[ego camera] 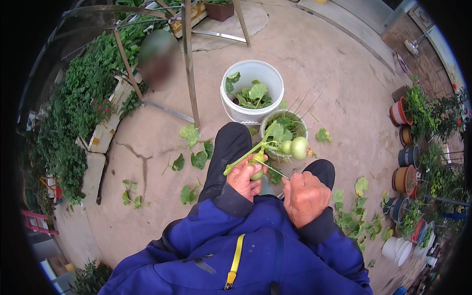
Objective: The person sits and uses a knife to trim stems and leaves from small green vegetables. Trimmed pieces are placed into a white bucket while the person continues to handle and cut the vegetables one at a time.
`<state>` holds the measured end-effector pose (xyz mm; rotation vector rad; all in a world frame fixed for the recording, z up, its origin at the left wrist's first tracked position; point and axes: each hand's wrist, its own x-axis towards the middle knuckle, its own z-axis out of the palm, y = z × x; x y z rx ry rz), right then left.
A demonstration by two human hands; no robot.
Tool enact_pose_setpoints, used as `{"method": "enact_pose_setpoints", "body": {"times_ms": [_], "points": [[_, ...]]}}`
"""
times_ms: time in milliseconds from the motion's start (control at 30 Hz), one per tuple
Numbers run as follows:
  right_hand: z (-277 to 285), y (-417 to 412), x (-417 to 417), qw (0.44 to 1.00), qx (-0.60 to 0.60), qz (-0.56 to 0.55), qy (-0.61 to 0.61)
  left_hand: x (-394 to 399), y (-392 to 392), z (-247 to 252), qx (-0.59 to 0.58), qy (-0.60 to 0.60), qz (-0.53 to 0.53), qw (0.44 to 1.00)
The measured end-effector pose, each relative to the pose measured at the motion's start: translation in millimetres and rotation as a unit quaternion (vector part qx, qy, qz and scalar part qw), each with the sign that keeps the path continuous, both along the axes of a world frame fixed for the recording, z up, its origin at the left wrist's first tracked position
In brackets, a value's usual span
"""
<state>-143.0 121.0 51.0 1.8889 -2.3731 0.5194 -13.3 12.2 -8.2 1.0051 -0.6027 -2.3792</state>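
Note:
My left hand (pixel 245 179) holds a cut gourd vine stem (pixel 241 159) bearing small green gourds. A pair of them, a waisted gourd (pixel 299 148), points right above the small basin (pixel 304 129), which holds leaves and thin stems. Another gourd (pixel 259 157) lies at my left fingertips, with green fruit below it. My right hand (pixel 306 197) is closed on a tool whose thin metal blade (pixel 272 169) reaches to that gourd; its handle is hidden in the fist. Beyond my knees stands a white plastic bucket (pixel 239 115) with cut leaves inside.
Cut leaves (pixel 199 158) lie on the concrete at the left, and a larger pile of vine (pixel 354 221) at the right. A metal frame (pixel 190 70) stands front left beside foam planter boxes (pixel 105 134). Flowerpots (pixel 403 177) and white buckets (pixel 396 250) line the right side.

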Motion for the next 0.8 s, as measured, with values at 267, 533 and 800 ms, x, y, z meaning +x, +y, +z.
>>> {"method": "enact_pose_setpoints", "body": {"times_ms": [267, 533, 800], "points": [[-5, 0, -2, 1.0, -0.005, -0.014, -0.008, -2, 3, -1, -0.011, -0.031, 0.006, 0.999], [-2, -2, -7, 1.0, -0.023, -0.017, -0.007, -3, 4, 1, -0.041, -0.026, 0.008, 0.999], [4, 2, -6, 0.998, -0.021, 0.007, -0.06, 0, 4, 4, -0.133, -0.045, -0.004, 0.99]]}}
